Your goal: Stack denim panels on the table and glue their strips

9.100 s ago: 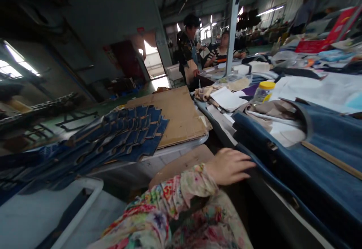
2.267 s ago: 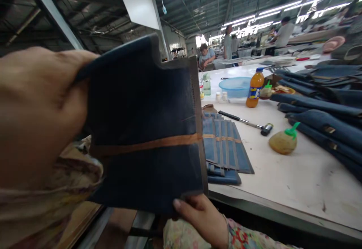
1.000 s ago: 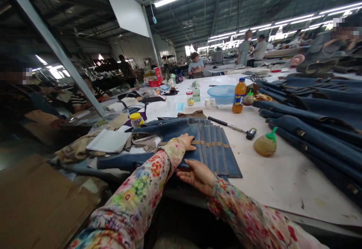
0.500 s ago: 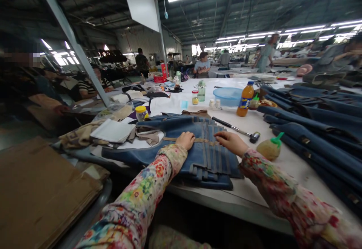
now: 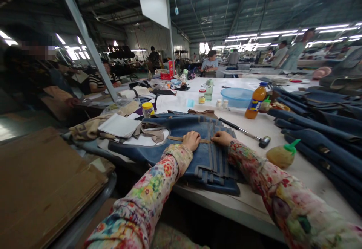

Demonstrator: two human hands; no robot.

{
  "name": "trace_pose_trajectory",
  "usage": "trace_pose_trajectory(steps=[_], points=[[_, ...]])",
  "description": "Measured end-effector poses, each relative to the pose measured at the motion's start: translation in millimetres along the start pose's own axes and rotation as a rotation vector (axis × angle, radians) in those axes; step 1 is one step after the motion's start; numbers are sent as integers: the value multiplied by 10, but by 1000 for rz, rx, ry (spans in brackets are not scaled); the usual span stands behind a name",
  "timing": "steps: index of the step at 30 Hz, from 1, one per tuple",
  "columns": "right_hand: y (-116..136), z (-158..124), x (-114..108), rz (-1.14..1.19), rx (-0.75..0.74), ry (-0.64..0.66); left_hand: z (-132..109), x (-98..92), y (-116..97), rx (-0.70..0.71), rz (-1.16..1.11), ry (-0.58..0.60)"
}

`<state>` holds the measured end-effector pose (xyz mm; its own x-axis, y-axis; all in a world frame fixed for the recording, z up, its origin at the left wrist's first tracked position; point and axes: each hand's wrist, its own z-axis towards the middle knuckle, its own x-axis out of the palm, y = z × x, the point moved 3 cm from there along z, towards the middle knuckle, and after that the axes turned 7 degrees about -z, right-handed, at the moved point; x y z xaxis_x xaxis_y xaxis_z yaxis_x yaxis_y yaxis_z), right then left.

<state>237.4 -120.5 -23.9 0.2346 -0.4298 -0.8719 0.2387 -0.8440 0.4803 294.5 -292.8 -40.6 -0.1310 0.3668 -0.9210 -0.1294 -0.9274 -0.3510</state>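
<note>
A fanned stack of dark blue leather pieces [image 5: 215, 158], each crossed by a tan strip, lies on the white table [image 5: 283, 181] in front of me. My left hand [image 5: 191, 140] rests on the top piece, fingers curled down on the tan strip. My right hand [image 5: 222, 138] lies beside it on the same strip, fingers bent and pressing at the pieces' upper edge. Both arms wear floral sleeves. Whether either hand pinches a piece is hidden.
A hammer [image 5: 246, 132] and a glue bottle with a green cap [image 5: 283, 155] lie right of the stack. Long blue leather parts [image 5: 319, 128] fill the right side. An orange drink bottle [image 5: 256, 101], a blue basin [image 5: 236, 96], jars, cardboard [image 5: 42, 177] at left, other people beyond.
I turned from the side cart, lifted a blue piece close to my face, then laid it on the stack. In the last half second my right hand slid left toward my left hand.
</note>
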Motion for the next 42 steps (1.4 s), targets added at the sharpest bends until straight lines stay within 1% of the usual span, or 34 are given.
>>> trace_pose_trajectory(steps=[3,6,8,12,18,21,24,27,29,33,36,39,42], points=[[-23,-6,-56,100,-23,2,1,8,-2,4,-13,2],[-47,-28,-164,160,-64,-63,-2,0,-12,7,-24,3],[-63,-30,-216,144,-95,-95,-5,-9,-18,2,-22,1],[-35,2,-202,-40,-177,-103,-9,-13,-27,-5,-14,17],[190,43,-38,-387,-381,-59,-18,-11,-29,6,-12,-4],[262,71,12,-500,-426,-51,-24,-10,-27,13,-10,-15],[275,93,12,-561,-448,-54,-28,-8,-25,24,-3,-20],[217,99,-39,-574,-433,-75,-31,-7,-27,23,3,-19],[140,103,-96,-556,-392,-105,-35,-7,-32,21,-1,-17],[-49,133,-233,-488,-256,-188,-41,2,-40,13,-14,-15],[-140,175,-362,-463,-162,-236,-42,11,-41,7,-22,-18],[-143,233,-539,-464,-81,-277,-42,14,-42,11,-20,-21],[-56,312,-733,-459,-21,-318,-44,11,-40,20,-19,-28]])
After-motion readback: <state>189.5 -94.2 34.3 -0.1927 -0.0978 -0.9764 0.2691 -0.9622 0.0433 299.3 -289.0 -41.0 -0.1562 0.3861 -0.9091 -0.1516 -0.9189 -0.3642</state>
